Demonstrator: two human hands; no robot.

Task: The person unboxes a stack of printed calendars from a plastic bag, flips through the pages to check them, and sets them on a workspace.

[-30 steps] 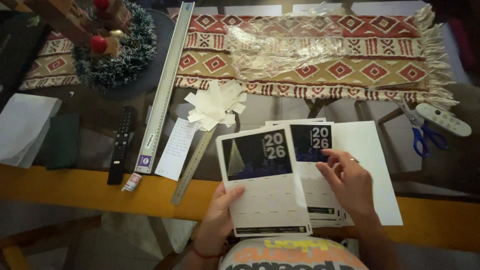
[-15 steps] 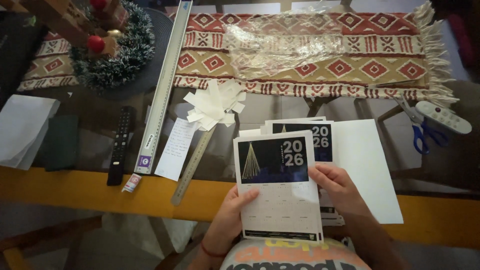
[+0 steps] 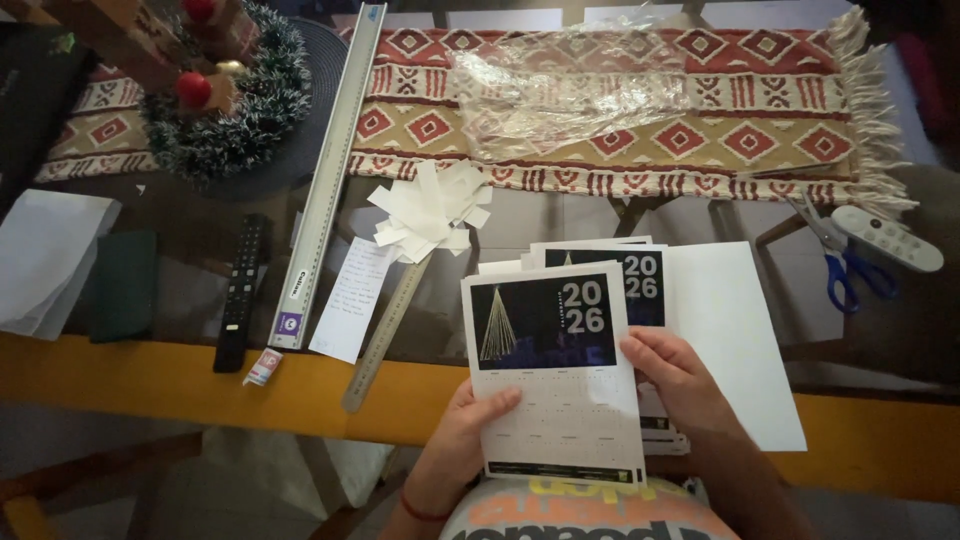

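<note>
- The calendar sheet point(image 3: 553, 375) stands upright between both hands, at the near edge of the bench point(image 3: 200, 375), with its long axis running near to far.
- The left hand point(image 3: 468, 432) pinches its lower left edge, thumb on top.
- The right hand point(image 3: 680, 385) has its fingers point(image 3: 640, 352) curled closed on the right edge.
- More sheets point(image 3: 640, 275) lie just behind it.
</note>
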